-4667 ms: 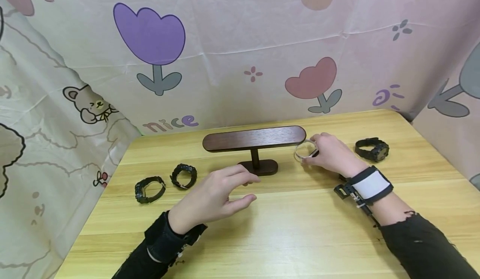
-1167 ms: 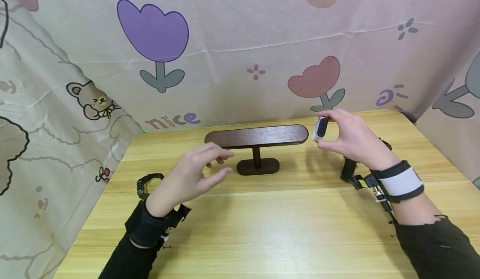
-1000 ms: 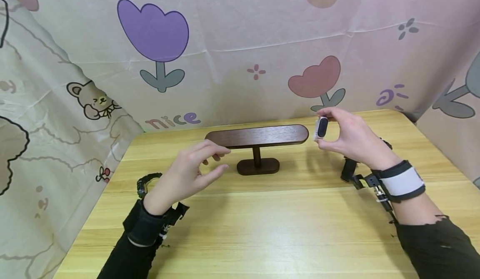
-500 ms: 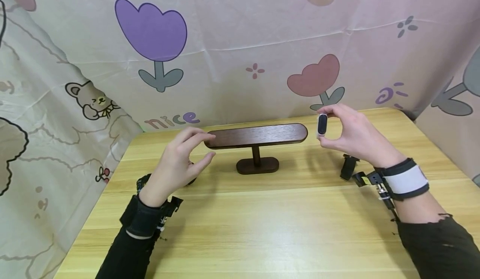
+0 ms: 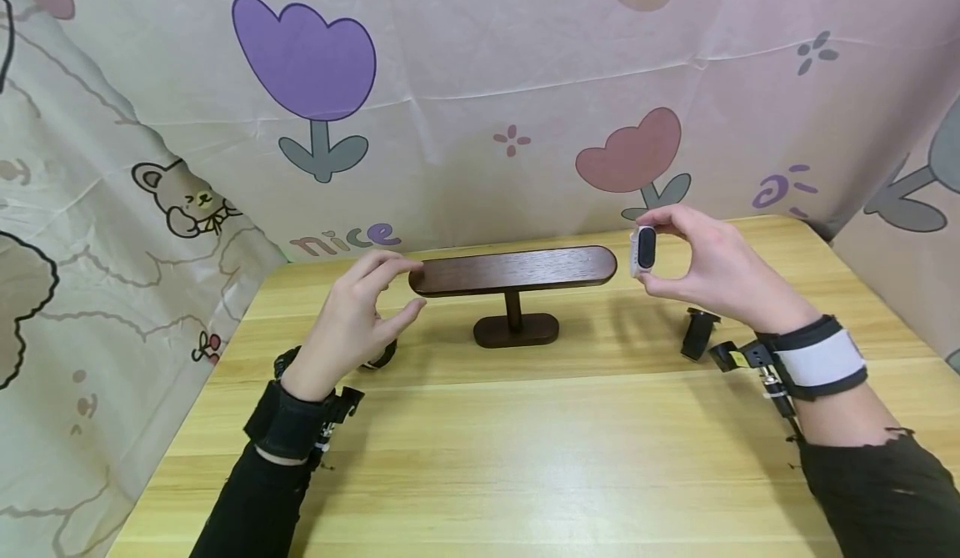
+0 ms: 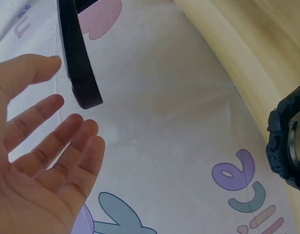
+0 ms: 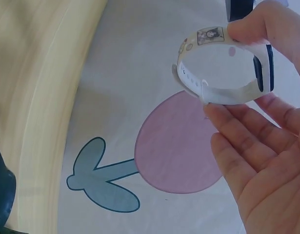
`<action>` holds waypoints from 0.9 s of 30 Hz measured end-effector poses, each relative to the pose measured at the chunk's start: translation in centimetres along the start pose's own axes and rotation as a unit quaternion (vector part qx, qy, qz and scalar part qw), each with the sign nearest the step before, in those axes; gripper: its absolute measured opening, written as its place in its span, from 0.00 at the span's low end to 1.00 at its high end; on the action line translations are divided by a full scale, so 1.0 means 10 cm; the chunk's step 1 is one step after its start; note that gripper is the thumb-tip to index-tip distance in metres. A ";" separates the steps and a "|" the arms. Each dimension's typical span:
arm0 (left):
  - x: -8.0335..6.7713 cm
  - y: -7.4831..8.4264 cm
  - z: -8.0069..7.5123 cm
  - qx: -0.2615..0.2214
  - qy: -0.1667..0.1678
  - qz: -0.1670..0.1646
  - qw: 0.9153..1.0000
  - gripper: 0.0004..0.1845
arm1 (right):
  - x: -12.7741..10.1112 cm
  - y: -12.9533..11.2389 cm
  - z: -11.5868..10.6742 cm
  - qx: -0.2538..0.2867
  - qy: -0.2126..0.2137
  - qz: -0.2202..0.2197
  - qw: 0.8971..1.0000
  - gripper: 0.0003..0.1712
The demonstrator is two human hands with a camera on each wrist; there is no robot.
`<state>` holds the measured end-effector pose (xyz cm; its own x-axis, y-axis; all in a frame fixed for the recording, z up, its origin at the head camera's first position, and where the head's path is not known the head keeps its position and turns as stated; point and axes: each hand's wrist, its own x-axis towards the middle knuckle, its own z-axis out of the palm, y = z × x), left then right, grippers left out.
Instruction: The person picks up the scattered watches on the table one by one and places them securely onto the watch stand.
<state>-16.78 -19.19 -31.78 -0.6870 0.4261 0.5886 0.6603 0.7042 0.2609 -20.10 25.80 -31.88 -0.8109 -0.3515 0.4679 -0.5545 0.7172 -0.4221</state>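
My right hand (image 5: 708, 270) pinches a fitness band (image 5: 646, 248) between thumb and fingers, raised beside the right end of a dark wooden display stand (image 5: 517, 270). In the right wrist view the band shows a closed white strap (image 7: 232, 96) with small printed pictures and a dark screen. My left hand (image 5: 337, 324) holds nothing; its fingers are loosely bent, the fingertips right at the left end of the stand's bar. In the left wrist view the end of the bar (image 6: 84, 87) lies close to the thumb and fingertips.
A black watch (image 5: 382, 356) on the wooden table (image 5: 510, 458) is partly hidden by my left hand. Another black watch (image 5: 283, 359) peeks out behind the left wrist. The right wrist view shows part of a dark object (image 7: 2, 190) on the table. A printed cloth (image 5: 450, 57) hangs behind.
My right hand has lifted the fitness band from the table beside the stand and turned its screen forward. My left hand has moved left and up to the bar's left end.
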 end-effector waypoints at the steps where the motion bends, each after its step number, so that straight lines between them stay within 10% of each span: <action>1: 0.00 0.00 0.00 -0.001 0.000 -0.002 1.000 0.22 | 0.00 0.00 -0.01 0.001 -0.002 0.002 1.000 0.37; 27: -0.01 -0.04 0.08 -0.010 -0.008 -0.031 0.999 0.24 | -0.01 -0.12 0.03 0.021 -0.023 -0.002 1.000 0.36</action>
<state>-17.23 -19.08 -32.64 -0.7315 0.3909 0.5587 0.6219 0.7185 0.3115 -19.42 24.86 -31.66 -0.8163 -0.3818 0.4335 -0.5636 0.6907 -0.4531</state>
